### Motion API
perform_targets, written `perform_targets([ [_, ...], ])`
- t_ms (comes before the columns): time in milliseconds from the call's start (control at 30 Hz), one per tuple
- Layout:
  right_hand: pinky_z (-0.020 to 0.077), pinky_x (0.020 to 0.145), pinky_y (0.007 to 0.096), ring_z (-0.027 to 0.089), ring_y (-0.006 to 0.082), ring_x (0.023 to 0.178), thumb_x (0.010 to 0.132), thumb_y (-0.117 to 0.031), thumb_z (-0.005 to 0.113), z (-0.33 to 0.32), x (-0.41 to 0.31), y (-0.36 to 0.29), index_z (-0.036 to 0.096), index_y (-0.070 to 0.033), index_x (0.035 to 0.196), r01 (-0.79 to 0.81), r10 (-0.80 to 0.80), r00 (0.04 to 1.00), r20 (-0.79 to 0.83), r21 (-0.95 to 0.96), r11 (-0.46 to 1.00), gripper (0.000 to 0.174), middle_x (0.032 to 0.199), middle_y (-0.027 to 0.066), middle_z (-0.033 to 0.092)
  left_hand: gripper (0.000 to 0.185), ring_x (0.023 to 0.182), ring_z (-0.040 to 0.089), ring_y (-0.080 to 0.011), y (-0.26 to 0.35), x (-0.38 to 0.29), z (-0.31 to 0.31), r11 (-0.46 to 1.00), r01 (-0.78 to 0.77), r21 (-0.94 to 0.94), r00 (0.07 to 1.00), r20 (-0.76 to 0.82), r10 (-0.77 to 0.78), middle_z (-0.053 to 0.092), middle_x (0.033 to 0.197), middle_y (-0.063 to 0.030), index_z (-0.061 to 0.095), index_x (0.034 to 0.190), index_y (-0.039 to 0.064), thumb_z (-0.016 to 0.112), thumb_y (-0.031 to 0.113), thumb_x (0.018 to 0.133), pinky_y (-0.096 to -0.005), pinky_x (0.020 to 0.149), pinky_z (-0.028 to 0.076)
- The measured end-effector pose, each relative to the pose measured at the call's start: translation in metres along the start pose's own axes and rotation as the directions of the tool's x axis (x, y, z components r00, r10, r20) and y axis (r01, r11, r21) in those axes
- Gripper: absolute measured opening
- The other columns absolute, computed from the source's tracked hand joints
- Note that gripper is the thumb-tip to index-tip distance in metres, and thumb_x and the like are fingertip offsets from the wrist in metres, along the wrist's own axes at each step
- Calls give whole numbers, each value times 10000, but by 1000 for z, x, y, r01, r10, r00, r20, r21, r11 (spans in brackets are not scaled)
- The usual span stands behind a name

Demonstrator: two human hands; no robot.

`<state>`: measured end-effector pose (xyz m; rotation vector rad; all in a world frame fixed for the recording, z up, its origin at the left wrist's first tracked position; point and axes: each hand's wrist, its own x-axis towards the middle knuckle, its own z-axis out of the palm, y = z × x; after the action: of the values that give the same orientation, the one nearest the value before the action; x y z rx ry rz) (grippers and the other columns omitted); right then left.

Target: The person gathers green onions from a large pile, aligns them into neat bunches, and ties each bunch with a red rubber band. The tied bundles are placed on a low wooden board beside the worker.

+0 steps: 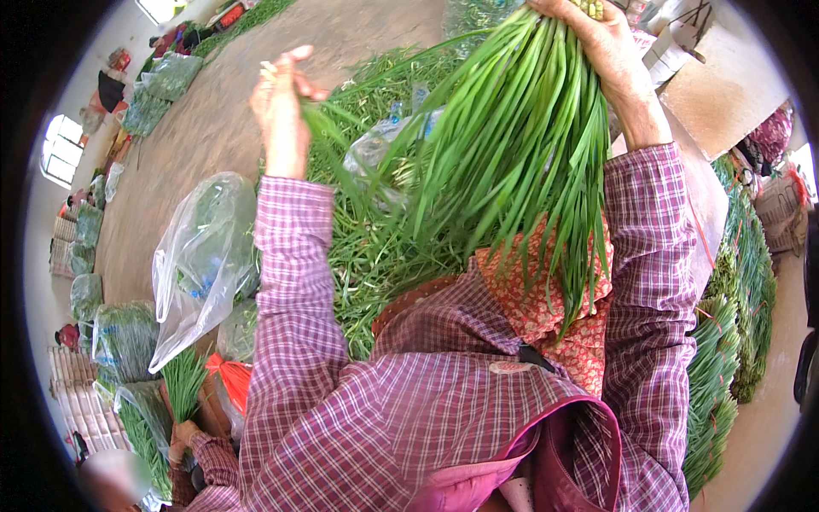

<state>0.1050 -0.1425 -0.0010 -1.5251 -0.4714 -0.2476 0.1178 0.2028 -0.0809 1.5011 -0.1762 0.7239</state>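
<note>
A large bundle of long green leafy stalks, probably garlic chives (512, 121), hangs leaves down from my right hand (604, 45), which grips the pale stem ends at the top of the view. To its left, my left hand (281, 105) is raised with fingers partly curled; a few blurred green leaves (333, 128) trail from it, and a pale bit shows at its fingertips. Beneath both hands lies a heap of loose green leaves (371, 256), with a crumpled clear plastic bag (371, 147) on it. A red floral cloth (544, 275) covers part of my lap.
A clear plastic bag (211, 256) stands left of my left arm. Tied green bundles (716, 371) are stacked at the right, near a board (723, 89). At lower left a co-worker's hands (185, 435) hold another green bunch (183, 384). Filled bags (169, 77) line the far wall.
</note>
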Motion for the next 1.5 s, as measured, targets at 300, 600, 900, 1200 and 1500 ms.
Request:
perform_targets([
  [300, 536, 703, 225, 639, 81, 754, 880, -93, 702, 14, 19, -4, 680, -29, 999, 228, -198, 953, 230, -113, 967, 137, 849, 12, 694, 364, 770, 600, -59, 65, 19, 63, 980, -173, 100, 899, 423, 116, 704, 909, -10, 664, 1220, 43, 548, 317, 1011, -220, 705, 489],
  [600, 561, 782, 240, 685, 99, 815, 893, -222, 705, 48, -12, 30, 678, -53, 1120, -142, 87, 959, 269, 192, 971, 285, 933, 30, 716, 814, 1143, 616, -221, 58, -58, 126, 908, 369, -201, 826, 518, -221, 606, 1266, -150, 492, 1383, 28, 476, 688, 906, -338, 974, 533],
  [900, 498, 885, 318, 609, 155, 1028, 892, -330, 725, 64, -23, 48, 622, -56, 1219, 471, -483, 875, 36, -296, 831, 439, 1085, 75, 667, 920, 1166, 587, -212, 28, -80, 113, 623, 681, -385, 645, 718, -262, 551, 1259, -103, 387, 1425, 40, 785, 547, 768, -338, 997, 525],
  [1200, 498, 856, 361, 627, 231, 938, 977, -390, 555, 35, -7, 37, 609, -100, 1185, 727, -377, 653, 657, -683, 69, 361, 1028, 90, 667, 638, 996, 683, -307, 28, -80, 114, 647, 710, -278, 546, 797, -258, 634, 1126, -209, 467, 1303, -34, 766, 217, 799, -405, 876, 607],
  [1500, 530, 855, 300, 629, 173, 959, 1029, -372, 484, 34, 12, 47, 588, -34, 1235, 362, -407, 876, 260, 204, 910, 410, 1077, 88, 639, 438, 942, 692, -323, 31, -17, 96, 722, 605, -335, 662, 715, -223, 681, 897, -117, 514, 1256, -34, 655, 78, 857, -448, 818, 618],
])
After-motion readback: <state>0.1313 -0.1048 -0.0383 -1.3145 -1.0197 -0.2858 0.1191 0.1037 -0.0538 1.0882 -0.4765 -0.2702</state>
